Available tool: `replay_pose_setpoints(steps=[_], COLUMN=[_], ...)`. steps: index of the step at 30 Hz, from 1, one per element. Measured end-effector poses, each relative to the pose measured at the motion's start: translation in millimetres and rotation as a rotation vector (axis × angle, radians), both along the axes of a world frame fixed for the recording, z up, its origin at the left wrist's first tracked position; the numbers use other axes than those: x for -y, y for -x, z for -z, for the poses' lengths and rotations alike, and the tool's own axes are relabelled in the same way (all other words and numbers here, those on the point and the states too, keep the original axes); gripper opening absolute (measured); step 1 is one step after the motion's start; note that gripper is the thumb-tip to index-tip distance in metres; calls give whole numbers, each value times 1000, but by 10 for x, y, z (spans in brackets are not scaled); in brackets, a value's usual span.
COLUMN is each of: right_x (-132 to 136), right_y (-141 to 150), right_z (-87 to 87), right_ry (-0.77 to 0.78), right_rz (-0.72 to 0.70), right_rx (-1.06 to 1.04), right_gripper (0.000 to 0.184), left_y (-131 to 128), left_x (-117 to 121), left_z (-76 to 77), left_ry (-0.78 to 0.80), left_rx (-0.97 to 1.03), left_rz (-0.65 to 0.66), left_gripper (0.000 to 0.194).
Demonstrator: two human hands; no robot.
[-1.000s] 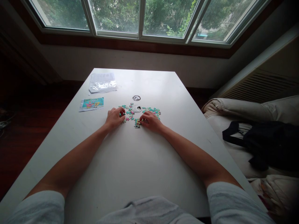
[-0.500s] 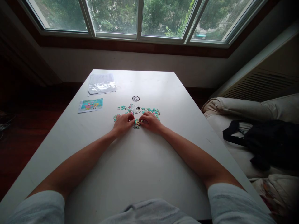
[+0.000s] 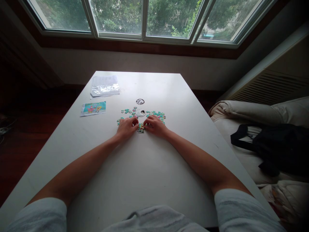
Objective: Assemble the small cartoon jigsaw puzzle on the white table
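A small joined patch of jigsaw puzzle (image 3: 141, 130) lies flat on the white table, between my two hands. My left hand (image 3: 126, 128) is curled at its left edge, with thumb and fingers pinched against the pieces. From the other side, my right hand (image 3: 155, 126) has bent fingers closed on the patch's right edge. The fingertips partly cover the pieces. Loose green and multicoloured puzzle pieces (image 3: 158, 114) spread beyond my right hand, and more loose pieces (image 3: 126, 111) lie beyond my left.
Just past the hands sits a round silvery disc (image 3: 138, 113), with a second round disc (image 3: 140, 101) behind it. A colourful picture sheet (image 3: 93, 109) and a clear plastic packet with papers (image 3: 105, 86) lie on the left of the table (image 3: 145, 174). A dark bag (image 3: 277, 148) rests on the right-hand seat.
Hardly anything differs. Both hands keep to the edges of the joined patch, and the whole view has shifted very slightly.
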State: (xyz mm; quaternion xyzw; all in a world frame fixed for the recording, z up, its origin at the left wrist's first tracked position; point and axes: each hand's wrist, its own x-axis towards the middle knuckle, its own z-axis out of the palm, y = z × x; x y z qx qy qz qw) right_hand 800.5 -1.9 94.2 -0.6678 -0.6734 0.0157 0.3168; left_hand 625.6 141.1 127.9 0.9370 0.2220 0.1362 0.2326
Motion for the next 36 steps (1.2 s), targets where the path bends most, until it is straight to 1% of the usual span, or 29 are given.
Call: replay_pose_setpoints(steps=[3, 7, 11, 14, 21, 28, 32, 36], right_x=[-5, -6, -1, -3, -9, 6, 7, 2], right_y=[-4, -10, -16, -14, -6, -6, -7, -9], right_z=[2, 9, 11, 7, 6, 0, -4, 6], right_ry=[3, -9, -3, 0, 10, 6, 5, 15], right_rz=[-6, -2, 2, 2, 10, 5, 6, 14], right_rx=[-1, 11, 3, 4, 13, 11, 9, 10], right_gripper=[4, 5, 4, 4, 5, 4, 5, 6], left_y=[4, 22, 33, 30, 18, 78, 107, 101], left_x=[-11, -26, -33, -25, -13, -89, -72, -41], left_z=[-2, -13, -13, 1, 55, 13, 9, 25], left_ry=[8, 59, 85, 54, -29, -33, -85, -127], left_rx=[-1, 9, 6, 3, 41, 11, -8, -19], left_rz=[6, 20, 9, 4, 38, 45, 83, 91], left_gripper=[12, 11, 12, 11, 10, 14, 15, 16])
